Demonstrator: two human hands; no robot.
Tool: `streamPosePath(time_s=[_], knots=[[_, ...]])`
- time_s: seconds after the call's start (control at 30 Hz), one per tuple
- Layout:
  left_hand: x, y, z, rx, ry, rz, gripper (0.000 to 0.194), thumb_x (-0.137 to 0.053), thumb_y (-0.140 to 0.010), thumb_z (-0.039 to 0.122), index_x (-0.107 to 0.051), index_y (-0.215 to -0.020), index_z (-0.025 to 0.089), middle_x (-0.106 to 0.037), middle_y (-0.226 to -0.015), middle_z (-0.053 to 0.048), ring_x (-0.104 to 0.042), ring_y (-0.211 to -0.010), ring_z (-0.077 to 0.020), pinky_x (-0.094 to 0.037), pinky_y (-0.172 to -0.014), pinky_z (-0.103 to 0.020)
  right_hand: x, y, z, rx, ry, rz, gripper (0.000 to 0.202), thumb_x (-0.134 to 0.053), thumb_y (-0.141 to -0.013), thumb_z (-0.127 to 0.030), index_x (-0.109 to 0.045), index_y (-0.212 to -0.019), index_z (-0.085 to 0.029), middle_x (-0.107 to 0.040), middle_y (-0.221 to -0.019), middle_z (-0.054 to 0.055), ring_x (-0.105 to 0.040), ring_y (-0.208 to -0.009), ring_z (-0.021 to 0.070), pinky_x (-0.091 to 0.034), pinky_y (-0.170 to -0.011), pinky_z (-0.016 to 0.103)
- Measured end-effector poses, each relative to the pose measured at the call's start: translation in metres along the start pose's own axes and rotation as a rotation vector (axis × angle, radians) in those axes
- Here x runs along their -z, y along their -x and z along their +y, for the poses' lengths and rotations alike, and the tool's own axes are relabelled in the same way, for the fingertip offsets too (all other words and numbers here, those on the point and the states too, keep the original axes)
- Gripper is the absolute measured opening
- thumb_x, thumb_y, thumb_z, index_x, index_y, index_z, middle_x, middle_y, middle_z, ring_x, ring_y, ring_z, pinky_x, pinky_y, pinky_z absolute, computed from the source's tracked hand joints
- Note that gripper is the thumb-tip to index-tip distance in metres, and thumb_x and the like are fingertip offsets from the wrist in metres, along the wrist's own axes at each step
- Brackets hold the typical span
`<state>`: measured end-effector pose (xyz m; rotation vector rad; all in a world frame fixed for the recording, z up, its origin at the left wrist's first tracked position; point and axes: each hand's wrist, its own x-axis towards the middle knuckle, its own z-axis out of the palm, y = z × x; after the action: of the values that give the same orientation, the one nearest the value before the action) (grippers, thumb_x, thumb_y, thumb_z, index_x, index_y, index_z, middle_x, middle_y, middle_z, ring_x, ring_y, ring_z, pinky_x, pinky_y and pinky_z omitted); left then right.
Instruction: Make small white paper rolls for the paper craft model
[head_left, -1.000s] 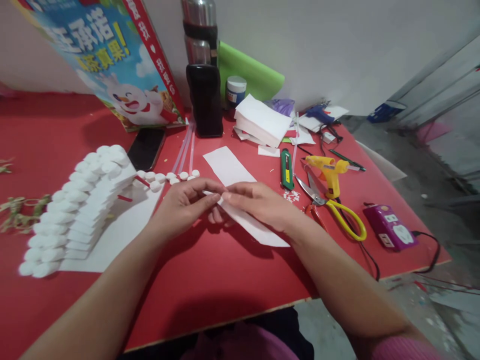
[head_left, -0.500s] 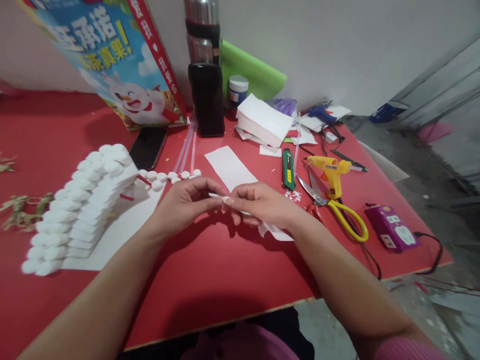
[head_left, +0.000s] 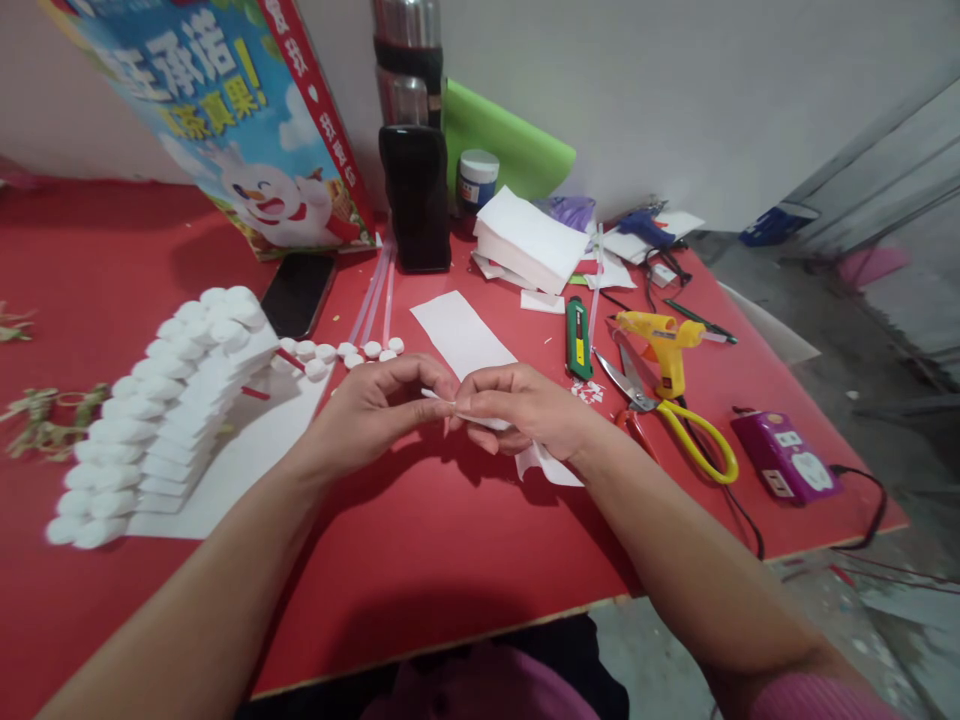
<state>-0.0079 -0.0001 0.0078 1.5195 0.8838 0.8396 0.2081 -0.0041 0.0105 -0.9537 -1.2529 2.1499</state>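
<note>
Between both hands, over the red table, I hold a small strip of white paper (head_left: 486, 421) that looks rolled or folded. My left hand (head_left: 386, 400) pinches its left end between thumb and fingers. My right hand (head_left: 517, 405) is closed on the other end, thumb on top, and the two hands' fingertips meet. Much of the strip is hidden by the fingers. A longer white paper sheet (head_left: 461, 330) lies flat just beyond the hands. Another curled paper piece (head_left: 551, 468) lies beneath my right wrist.
Left stands a stepped model of white discs and folded paper (head_left: 169, 410). To the right lie a green utility knife (head_left: 577, 340), scissors (head_left: 694, 440), a yellow glue gun (head_left: 664, 345) and a purple box (head_left: 786, 457). Behind are phones (head_left: 298, 295), a paper stack (head_left: 532, 240) and a jar (head_left: 478, 180).
My fingers have shifted slightly along the paper strip, and more of it shows below my right thumb. The objects on the table stay where they were.
</note>
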Motion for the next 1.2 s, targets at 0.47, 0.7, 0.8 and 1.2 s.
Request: streamPosePath(time_s=[0.47, 0.7, 0.8, 1.2], knots=[[-0.004, 0.003, 0.002, -0.095, -0.254, 0.061, 0.010, -0.070, -0.094, 0.029, -0.074, -0.090, 0.021, -0.073, -0.089, -0.005, -0.068, -0.082, -0.0205, -0.056, -0.081, -0.033, -0.003, -0.008, 0.005, -0.028, -0.122, 0.106, 0.013, -0.063, -0.079, -0.026, -0.067, -0.073, -0.016, -0.051, -0.043, -0.005, -0.022, -0.033, 0.0036, -0.017, -0.033, 0.016], [-0.004, 0.004, -0.002, -0.072, -0.149, 0.089, 0.011, -0.077, -0.091, 0.027, -0.078, -0.100, 0.021, -0.077, -0.095, -0.006, -0.073, -0.087, -0.0207, -0.058, -0.083, -0.032, 0.006, -0.002, 0.002, -0.020, -0.149, 0.028, 0.018, -0.069, -0.088, -0.031, -0.070, -0.083, -0.014, -0.052, -0.049, -0.006, -0.022, -0.036, 0.0020, -0.019, -0.036, 0.016], [-0.004, 0.002, -0.002, -0.074, -0.148, 0.109, 0.008, -0.077, -0.091, 0.028, -0.079, -0.096, 0.021, -0.078, -0.093, -0.006, -0.073, -0.085, -0.0201, -0.058, -0.083, -0.031, 0.006, -0.002, 0.002, -0.012, -0.149, 0.024, 0.017, -0.069, -0.089, -0.030, -0.070, -0.082, -0.014, -0.052, -0.048, -0.006, -0.023, -0.037, 0.0022, -0.020, -0.036, 0.015], [0.000, 0.002, -0.001, -0.037, -0.098, 0.061, 0.010, -0.079, -0.091, 0.029, -0.078, -0.094, 0.020, -0.077, -0.087, -0.004, -0.073, -0.082, -0.0188, -0.057, -0.079, -0.030, -0.001, -0.001, -0.001, 0.009, -0.002, 0.120, 0.017, -0.068, -0.091, -0.027, -0.067, -0.079, -0.015, -0.055, -0.049, -0.006, -0.024, -0.036, 0.0020, -0.019, -0.036, 0.015]])
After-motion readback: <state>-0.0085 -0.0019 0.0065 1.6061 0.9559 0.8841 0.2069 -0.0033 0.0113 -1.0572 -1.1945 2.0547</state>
